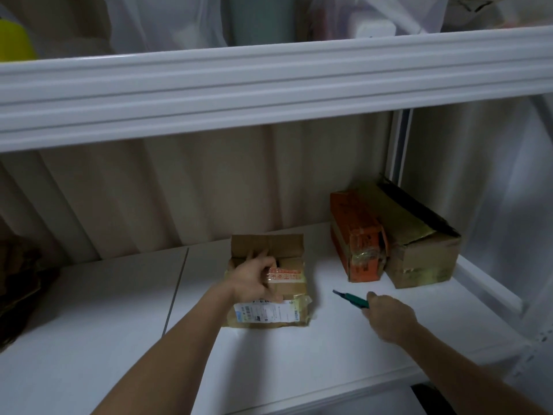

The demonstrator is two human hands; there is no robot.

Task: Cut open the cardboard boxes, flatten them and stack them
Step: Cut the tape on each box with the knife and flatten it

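Note:
A small brown cardboard box (288, 298) with a white shipping label stands on the white shelf (299, 360), its far flap standing up. My left hand (253, 277) grips the box's top, fingers curled over the open edge. To the right of it my right hand (389, 317) holds a green utility knife (351, 298), its blade pointing left toward the box, a short gap away. Two more boxes stand at the back right: an orange one (357, 235) and a larger brown taped one (422, 250), side by side and touching.
An upper white shelf beam (269, 91) crosses the view above, with bags and a yellow item on it. Dark brown cardboard (21, 280) lies at the left edge. A beige corrugated wall closes the back. A white upright post (398, 145) stands at the right.

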